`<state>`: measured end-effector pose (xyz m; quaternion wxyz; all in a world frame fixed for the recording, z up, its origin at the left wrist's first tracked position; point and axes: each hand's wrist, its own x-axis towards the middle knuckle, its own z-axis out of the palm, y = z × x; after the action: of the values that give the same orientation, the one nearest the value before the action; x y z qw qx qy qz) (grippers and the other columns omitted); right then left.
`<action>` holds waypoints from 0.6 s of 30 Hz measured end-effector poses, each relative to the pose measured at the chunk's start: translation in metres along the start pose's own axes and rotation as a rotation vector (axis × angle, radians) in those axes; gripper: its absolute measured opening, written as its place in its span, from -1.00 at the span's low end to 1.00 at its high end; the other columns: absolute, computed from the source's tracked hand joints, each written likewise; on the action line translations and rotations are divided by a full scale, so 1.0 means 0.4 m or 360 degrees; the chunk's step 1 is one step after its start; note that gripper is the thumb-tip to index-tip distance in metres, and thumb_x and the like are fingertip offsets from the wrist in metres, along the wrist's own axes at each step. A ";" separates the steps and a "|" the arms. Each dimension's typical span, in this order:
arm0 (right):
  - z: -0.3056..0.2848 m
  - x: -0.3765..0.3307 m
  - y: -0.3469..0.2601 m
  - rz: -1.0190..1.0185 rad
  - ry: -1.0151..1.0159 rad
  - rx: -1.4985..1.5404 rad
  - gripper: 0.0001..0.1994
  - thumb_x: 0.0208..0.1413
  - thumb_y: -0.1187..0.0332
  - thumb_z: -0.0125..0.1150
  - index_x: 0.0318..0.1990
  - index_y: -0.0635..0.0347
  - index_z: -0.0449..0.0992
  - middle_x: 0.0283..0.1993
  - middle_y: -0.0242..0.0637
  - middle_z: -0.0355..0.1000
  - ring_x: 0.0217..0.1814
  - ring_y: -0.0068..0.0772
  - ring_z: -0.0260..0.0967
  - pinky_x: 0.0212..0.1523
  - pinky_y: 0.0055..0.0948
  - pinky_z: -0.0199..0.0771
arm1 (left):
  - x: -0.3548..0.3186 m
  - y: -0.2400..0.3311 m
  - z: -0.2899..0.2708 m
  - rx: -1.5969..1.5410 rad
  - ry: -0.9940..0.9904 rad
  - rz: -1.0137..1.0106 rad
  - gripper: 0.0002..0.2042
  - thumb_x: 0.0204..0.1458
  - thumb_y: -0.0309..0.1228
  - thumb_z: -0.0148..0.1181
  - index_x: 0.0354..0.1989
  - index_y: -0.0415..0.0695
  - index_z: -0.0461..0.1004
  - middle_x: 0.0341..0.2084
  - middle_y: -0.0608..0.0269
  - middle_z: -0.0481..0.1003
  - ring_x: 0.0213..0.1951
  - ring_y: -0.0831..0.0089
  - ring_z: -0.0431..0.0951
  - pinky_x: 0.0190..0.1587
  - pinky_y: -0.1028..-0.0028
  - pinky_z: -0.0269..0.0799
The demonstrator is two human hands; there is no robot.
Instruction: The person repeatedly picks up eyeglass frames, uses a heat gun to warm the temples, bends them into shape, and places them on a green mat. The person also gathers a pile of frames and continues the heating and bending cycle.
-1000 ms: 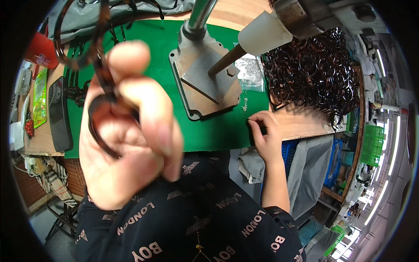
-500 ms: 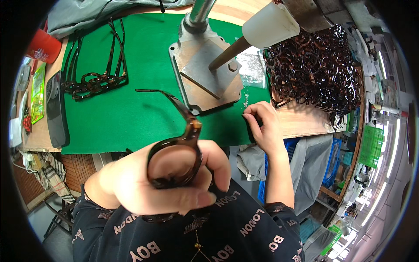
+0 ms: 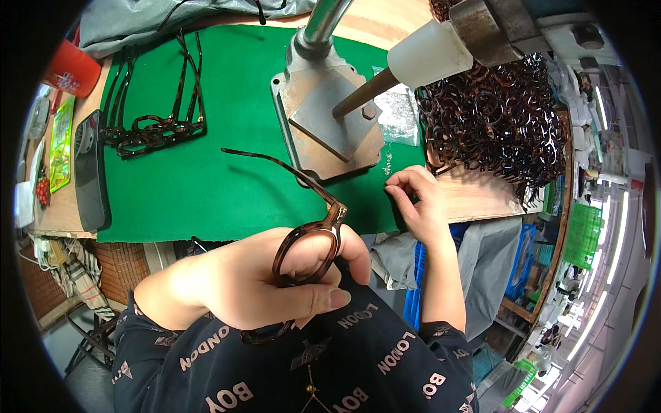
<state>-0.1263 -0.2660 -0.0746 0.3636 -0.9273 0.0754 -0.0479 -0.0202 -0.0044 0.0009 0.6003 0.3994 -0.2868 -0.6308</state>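
My left hand is closed around a brown tortoiseshell eyeglass frame, held above the mat's near edge. One temple sticks out, pointing to the far left; part of the frame is hidden behind my fingers. At the mat's right edge rests my right hand, thumb and forefinger pressed together. Whatever may be between them is too small to make out. Just beyond those fingertips lie several tiny clear pieces, close to a clear plastic bag of similar bits.
A bench press with a metal base and a slanting rod stands mid-mat. Several tortoiseshell frames lie left on the green mat; a large pile sits right. A dark phone and red cup are far left.
My left hand has moved a little to the right with the eyeglass frame, whose rim now sits further right. My right hand has stayed almost in place, fingertips still together.
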 end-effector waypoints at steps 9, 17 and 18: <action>0.007 -0.018 0.025 0.0047 0.0130 0.0170 -0.90 -0.12 0.59 0.23 -0.40 0.25 0.48 -0.43 -0.30 0.35 -0.40 -0.39 0.28 -0.38 -0.51 0.30 | 0.000 0.001 0.001 0.0028 -0.0059 -0.0022 -0.82 0.10 -0.52 0.00 -0.14 -0.25 0.25 -0.61 0.37 0.32 -0.61 0.66 0.37 -0.56 0.64 0.23; 0.011 -0.014 0.010 -0.0010 0.0081 0.0025 -0.90 -0.13 0.56 0.26 -0.41 0.24 0.47 -0.44 -0.28 0.35 -0.38 -0.34 0.29 -0.36 -0.46 0.30 | 0.004 0.005 0.000 -0.0027 -0.0098 -0.0121 -0.83 0.11 -0.51 -0.01 -0.15 -0.25 0.25 -0.60 0.36 0.32 -0.61 0.65 0.37 -0.56 0.64 0.24; 0.010 -0.013 0.007 -0.0018 0.0073 0.0001 -0.90 -0.13 0.56 0.26 -0.42 0.24 0.47 -0.44 -0.27 0.35 -0.38 -0.31 0.29 -0.35 -0.43 0.30 | 0.004 0.002 0.000 -0.0024 -0.0103 -0.0109 -0.83 0.11 -0.51 -0.01 -0.15 -0.25 0.25 -0.60 0.36 0.31 -0.61 0.65 0.37 -0.56 0.64 0.24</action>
<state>-0.1309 -0.2644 -0.0797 0.3619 -0.9262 0.0783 -0.0713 -0.0196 -0.0062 0.0012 0.5718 0.3837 -0.2875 -0.6657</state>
